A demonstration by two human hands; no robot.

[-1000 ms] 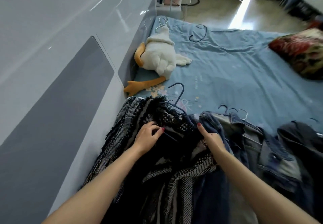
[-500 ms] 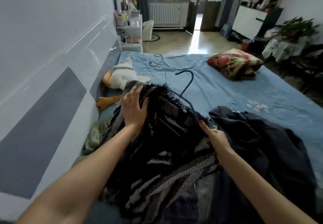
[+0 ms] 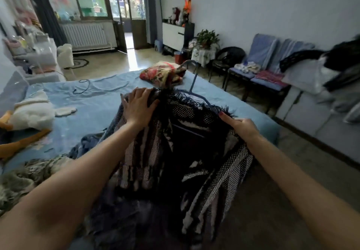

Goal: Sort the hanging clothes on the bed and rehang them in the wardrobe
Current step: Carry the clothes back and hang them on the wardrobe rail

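Observation:
A black-and-white woven jacket (image 3: 175, 152) with a fringed collar hangs on a blue hanger (image 3: 194, 78), held up in front of me above the blue bed (image 3: 97, 101). My left hand (image 3: 138, 105) grips the jacket's left shoulder, fingers curled over the top edge. On the right shoulder, my right hand (image 3: 239, 127) holds the fabric with its index finger along the fringe. The hanger's hook sticks up between my hands. A grey furry garment (image 3: 23, 177) and a blue denim piece (image 3: 85, 146) lie on the bed at the lower left. No wardrobe is in view.
A white plush duck (image 3: 33, 113) lies at the bed's left, a floral pillow (image 3: 163, 74) at its far side, a loose hanger (image 3: 81, 86) near the far edge. Chairs (image 3: 259, 70) with cushions and draped dark clothes (image 3: 321, 58) line the right wall. Bare floor runs along the bed's right.
The jacket on its hanger has risen off the pile of clothes and swung right. My view has turned from the headboard side toward the room and the right wall.

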